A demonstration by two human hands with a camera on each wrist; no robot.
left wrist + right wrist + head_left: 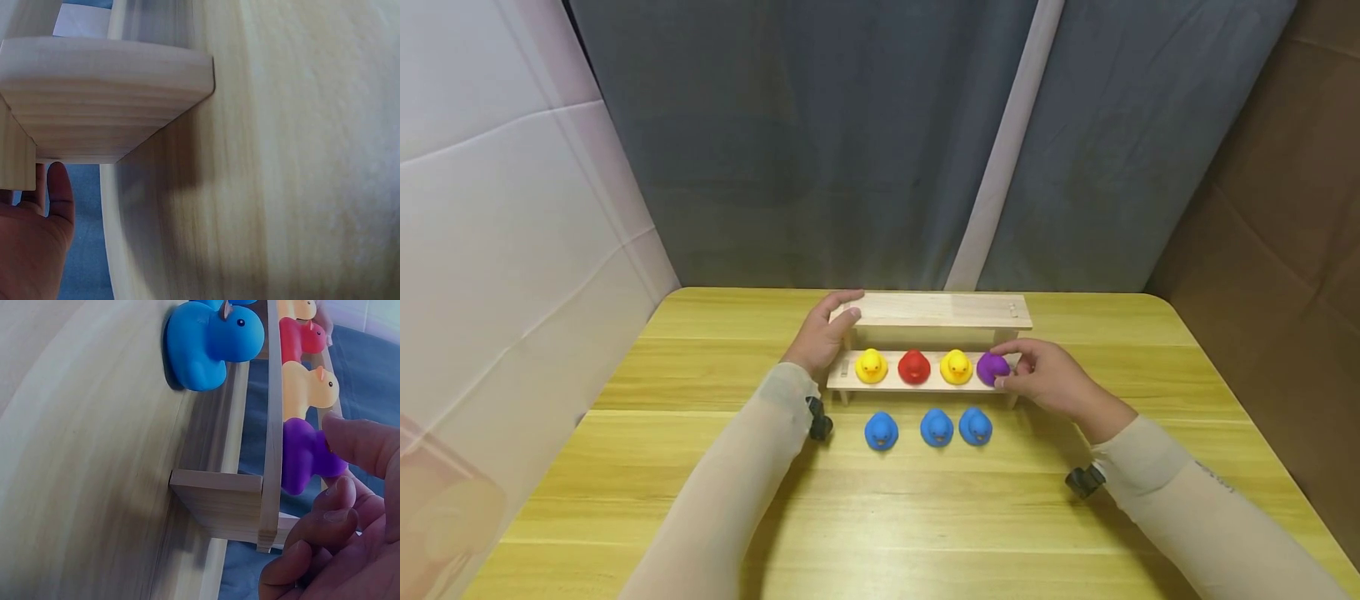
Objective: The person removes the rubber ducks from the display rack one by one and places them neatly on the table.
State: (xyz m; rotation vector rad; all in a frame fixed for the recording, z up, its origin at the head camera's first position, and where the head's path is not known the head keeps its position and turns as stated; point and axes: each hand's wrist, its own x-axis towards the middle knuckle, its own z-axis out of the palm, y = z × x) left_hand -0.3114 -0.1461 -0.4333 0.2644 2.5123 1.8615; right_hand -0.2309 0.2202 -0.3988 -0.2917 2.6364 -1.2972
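A two-step wooden stand (943,310) is on the table. My left hand (822,335) grips the left end of its upper step with thumb and fingers; in the left wrist view that hand (31,244) is partly hidden by the wood. On the lower step, two yellow rubber ducks (871,367) stand either side of a red rubber duck (913,367). At the step's right end my right hand (1047,379) pinches a purple rubber duck (991,368) between thumb and fingers. In the right wrist view the purple duck (300,456) sits beside a yellow one.
Three blue rubber ducks (937,427) rest on the wooden table (910,517) in front of the stand. Behind the table hangs a grey curtain (805,158). White cloth (512,208) is at the left, brown cloth (1277,225) at the right.
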